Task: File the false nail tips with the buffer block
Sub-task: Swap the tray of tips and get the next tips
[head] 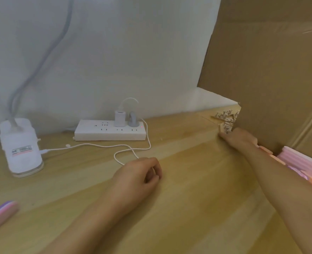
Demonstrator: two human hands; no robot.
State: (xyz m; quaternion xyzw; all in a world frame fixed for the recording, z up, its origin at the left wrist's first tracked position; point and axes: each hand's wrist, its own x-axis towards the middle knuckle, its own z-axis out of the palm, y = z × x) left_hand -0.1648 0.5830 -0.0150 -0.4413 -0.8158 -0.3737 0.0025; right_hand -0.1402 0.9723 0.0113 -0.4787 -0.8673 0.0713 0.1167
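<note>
Nail tips (224,119) lie in a small loose heap at the far right of the wooden desk (188,198), just beside the corner of a big cardboard box (270,70). The right hand (240,139) is stretched to this heap and its fingertips reach the near edge of it. The picture is blurred there, so I cannot tell if the fingers pinch a tip or only lie against the heap. The left hand (140,173) rests on the desk in the middle, its fingers loosely curled, and it holds nothing that I can see. The buffer block (0,216), pink and purple, lies well apart at the lower left edge.

The tips look very light, thin and stiff, probably smooth and a little brittle, so one may slip or jump away easily. I think it is best to pinch a single tip by its two sides near the wider base, leaving the free edge open for filing. The block seems light and somewhat soft, so it can be held around its middle.
</note>
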